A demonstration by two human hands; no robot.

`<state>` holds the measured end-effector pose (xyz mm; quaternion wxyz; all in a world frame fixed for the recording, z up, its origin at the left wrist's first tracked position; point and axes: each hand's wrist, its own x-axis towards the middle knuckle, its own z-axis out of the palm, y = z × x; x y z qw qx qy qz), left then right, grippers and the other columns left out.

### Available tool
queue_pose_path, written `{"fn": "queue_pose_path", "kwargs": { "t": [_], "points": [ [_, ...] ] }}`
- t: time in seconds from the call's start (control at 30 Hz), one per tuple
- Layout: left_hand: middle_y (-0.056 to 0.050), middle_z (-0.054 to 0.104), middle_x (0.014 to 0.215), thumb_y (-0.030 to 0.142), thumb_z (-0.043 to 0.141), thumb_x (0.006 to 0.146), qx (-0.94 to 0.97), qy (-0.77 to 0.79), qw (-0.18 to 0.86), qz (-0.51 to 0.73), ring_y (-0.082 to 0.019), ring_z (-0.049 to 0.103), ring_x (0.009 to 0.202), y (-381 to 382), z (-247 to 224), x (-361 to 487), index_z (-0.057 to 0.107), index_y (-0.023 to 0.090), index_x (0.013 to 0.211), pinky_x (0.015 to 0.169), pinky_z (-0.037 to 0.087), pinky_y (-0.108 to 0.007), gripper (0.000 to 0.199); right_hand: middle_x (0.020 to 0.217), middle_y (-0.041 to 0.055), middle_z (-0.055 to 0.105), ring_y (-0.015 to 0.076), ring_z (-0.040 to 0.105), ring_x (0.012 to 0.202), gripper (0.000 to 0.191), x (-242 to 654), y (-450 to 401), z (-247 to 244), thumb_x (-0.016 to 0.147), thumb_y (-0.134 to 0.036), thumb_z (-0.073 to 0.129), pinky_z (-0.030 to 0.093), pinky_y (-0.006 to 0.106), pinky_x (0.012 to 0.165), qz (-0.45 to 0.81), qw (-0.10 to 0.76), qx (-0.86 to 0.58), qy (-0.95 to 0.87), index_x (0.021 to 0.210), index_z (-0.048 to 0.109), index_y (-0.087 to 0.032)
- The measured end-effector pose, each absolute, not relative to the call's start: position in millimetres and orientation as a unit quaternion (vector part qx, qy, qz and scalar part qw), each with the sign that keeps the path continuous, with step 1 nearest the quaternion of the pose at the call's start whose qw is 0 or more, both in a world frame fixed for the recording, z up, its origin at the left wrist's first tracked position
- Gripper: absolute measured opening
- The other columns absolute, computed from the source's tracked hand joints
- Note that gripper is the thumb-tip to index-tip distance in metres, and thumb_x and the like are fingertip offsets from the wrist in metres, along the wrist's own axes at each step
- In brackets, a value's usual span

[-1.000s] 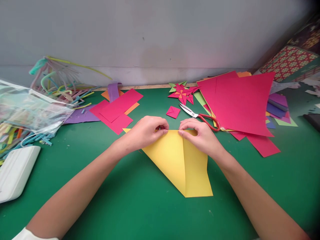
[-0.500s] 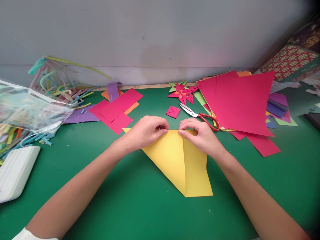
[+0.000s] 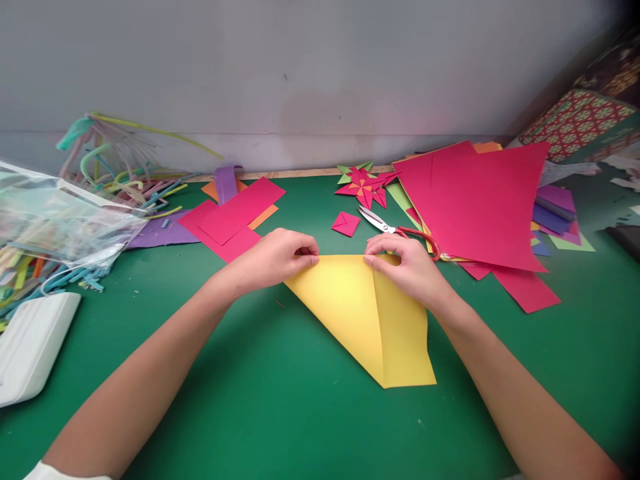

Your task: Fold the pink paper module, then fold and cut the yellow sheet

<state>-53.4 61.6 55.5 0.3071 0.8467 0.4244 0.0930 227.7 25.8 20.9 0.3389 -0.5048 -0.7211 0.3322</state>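
Observation:
A sheet of yellow paper [image 3: 350, 313], folded over on a diagonal, lies at the middle of the green table. My left hand [image 3: 280, 261] pinches its far edge near the left corner, thumb against fingertips. Along the same edge, my right hand [image 3: 403, 267] pinches the paper close to where the folded flap meets the single layer. Just beyond my right hand lie scissors [image 3: 395, 230] with red handles, partly covered by the fingers. A small folded red square [image 3: 346, 224] rests on the table past the gap between both hands.
Red paper sheets [image 3: 480, 207] are piled at the back right, by a folded red and green paper flower [image 3: 363, 187]. Red strips [image 3: 240, 213] lie back left. Pipe cleaners [image 3: 125, 173], a clear plastic bag [image 3: 65, 213] and a white device [image 3: 37, 347] occupy the left side.
The yellow paper has shifted slightly right and away from me. My left hand has slid left along its far edge, widening the gap between my hands; my right hand has moved a little right.

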Motion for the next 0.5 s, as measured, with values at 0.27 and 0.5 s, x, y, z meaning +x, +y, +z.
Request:
{"fn": "queue_pose_path", "kwargs": {
  "t": [0.27,0.5],
  "points": [
    [-0.002,0.076,0.088,0.039,0.055,0.097,0.834,0.437,0.331,0.072,-0.016,0.064,0.075,69,57,-76,0.074,0.02,0.091,0.065,0.043,-0.026,0.028,0.1,0.0052,0.077,0.0288,0.07,0.104,0.012,245,35,16,0.09,-0.03,0.071,0.051,0.042,0.095,0.345,0.345,-0.513,-0.707,0.081,0.073,-0.023],
    [-0.002,0.074,0.085,0.04,0.057,0.095,0.826,0.436,0.342,0.098,-0.015,0.062,0.074,71,57,-81,0.072,0.02,0.089,0.066,0.044,-0.025,0.026,0.1,0.0055,0.076,0.0296,0.07,0.105,0.014,249,39,14,0.09,-0.035,0.072,0.053,0.043,0.095,0.35,0.349,-0.507,-0.706,0.081,0.073,-0.025]
  ]
}}
